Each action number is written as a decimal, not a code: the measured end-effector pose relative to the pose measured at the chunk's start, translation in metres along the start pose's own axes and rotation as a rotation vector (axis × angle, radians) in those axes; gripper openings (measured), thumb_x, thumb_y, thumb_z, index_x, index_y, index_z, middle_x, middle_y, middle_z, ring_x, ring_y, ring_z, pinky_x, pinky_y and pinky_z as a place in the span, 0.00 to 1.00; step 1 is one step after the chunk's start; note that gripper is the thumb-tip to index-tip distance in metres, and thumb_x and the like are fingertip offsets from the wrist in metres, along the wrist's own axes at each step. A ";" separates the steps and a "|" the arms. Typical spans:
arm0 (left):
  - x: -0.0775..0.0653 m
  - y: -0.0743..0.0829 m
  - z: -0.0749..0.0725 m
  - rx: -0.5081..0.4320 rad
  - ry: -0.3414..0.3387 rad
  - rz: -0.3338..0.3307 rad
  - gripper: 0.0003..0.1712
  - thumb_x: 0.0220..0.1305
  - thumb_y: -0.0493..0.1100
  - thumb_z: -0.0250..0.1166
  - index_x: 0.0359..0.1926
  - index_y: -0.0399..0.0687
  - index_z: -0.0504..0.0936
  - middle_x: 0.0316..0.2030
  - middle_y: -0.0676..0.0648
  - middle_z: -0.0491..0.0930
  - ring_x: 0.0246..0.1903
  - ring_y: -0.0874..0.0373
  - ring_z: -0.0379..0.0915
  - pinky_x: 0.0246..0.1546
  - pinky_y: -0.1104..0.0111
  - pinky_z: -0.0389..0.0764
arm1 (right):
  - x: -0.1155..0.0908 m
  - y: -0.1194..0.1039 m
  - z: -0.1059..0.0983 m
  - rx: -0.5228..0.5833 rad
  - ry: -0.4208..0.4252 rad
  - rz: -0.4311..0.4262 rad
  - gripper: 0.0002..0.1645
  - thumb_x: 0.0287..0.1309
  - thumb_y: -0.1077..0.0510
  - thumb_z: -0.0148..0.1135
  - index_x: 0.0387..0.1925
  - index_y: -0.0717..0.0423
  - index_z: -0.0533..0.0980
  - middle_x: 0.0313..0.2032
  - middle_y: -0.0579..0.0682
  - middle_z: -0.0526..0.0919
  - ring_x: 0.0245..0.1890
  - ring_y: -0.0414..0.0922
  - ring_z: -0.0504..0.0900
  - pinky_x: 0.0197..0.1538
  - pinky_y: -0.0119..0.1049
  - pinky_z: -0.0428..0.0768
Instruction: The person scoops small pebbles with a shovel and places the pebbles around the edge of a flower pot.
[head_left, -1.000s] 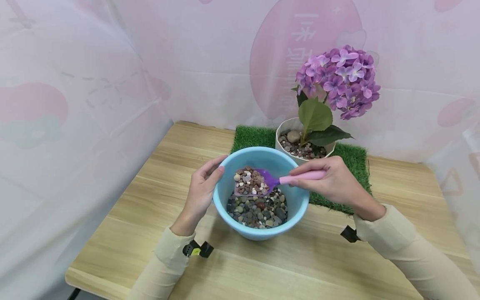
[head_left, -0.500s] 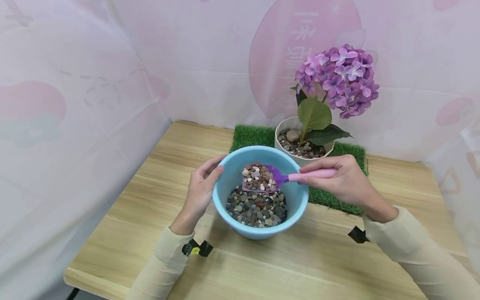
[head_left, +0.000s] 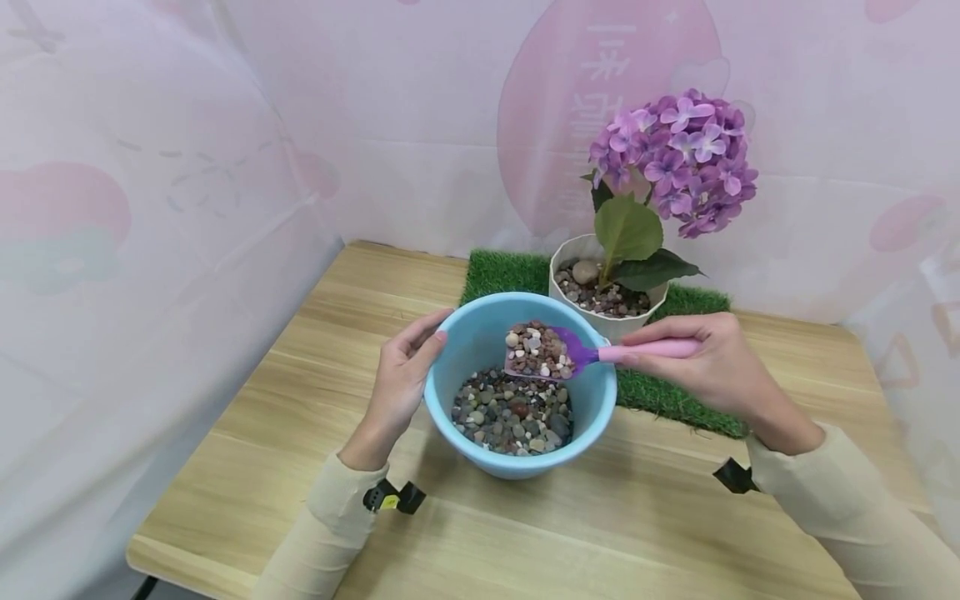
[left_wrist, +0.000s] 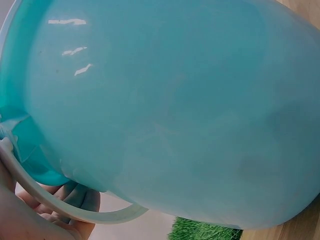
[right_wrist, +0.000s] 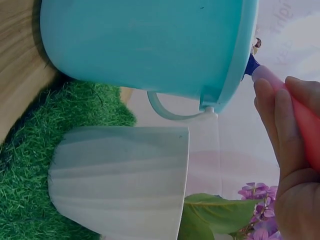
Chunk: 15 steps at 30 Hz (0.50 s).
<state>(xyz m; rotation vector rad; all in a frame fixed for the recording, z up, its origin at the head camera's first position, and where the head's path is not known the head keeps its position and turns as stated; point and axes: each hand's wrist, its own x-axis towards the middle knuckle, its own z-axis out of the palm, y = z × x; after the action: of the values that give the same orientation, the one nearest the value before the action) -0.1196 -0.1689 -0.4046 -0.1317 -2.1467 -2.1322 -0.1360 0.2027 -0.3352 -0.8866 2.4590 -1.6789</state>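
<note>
My left hand (head_left: 401,375) grips the left rim of a light blue plastic bucket (head_left: 517,468), thumb over the edge. Mixed grey and brown pebbles (head_left: 513,417) cover the bucket's bottom. In the left wrist view the bucket's wall (left_wrist: 165,110) fills most of the picture, with its pale carrying handle (left_wrist: 90,216) beside my fingers. My right hand (head_left: 723,367) holds a toy shovel (head_left: 652,348) by its pink handle. The shovel's purple blade lies level over the bucket's opening, heaped with reddish-brown and white gravel (head_left: 540,352).
Behind the bucket, a white pot (head_left: 570,250) with stones holds a purple hydrangea (head_left: 686,162). It stands on a green artificial grass mat (head_left: 506,271). The wooden table (head_left: 300,417) backs onto a pink-and-white printed curtain (head_left: 420,125).
My right hand has moved right and slightly back, carrying the loaded shovel from the bucket's middle toward its right rim. The left hand and the bucket stay in place.
</note>
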 end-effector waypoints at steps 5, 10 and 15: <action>0.000 0.000 0.000 0.002 -0.001 0.005 0.23 0.81 0.40 0.57 0.72 0.39 0.75 0.66 0.37 0.81 0.64 0.40 0.80 0.58 0.62 0.90 | -0.004 0.000 -0.006 -0.035 0.026 -0.023 0.12 0.56 0.72 0.76 0.43 0.61 0.89 0.40 0.53 0.94 0.41 0.45 0.94 0.43 0.38 0.92; 0.001 -0.001 0.000 -0.001 0.002 0.006 0.23 0.81 0.40 0.57 0.71 0.39 0.76 0.65 0.36 0.81 0.62 0.41 0.81 0.58 0.62 0.90 | -0.008 0.001 -0.013 -0.067 0.054 -0.032 0.12 0.56 0.73 0.75 0.43 0.62 0.89 0.39 0.51 0.94 0.40 0.43 0.94 0.42 0.36 0.92; 0.001 -0.002 0.000 0.002 0.006 0.007 0.23 0.80 0.39 0.57 0.71 0.38 0.76 0.64 0.36 0.82 0.61 0.45 0.82 0.58 0.63 0.90 | -0.011 0.002 -0.019 -0.075 0.077 -0.023 0.12 0.57 0.74 0.74 0.43 0.64 0.88 0.39 0.51 0.94 0.40 0.43 0.93 0.44 0.34 0.92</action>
<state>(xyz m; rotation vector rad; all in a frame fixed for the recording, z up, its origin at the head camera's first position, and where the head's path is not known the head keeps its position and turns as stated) -0.1214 -0.1691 -0.4068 -0.1327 -2.1413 -2.1243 -0.1336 0.2243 -0.3319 -0.8769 2.5875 -1.6688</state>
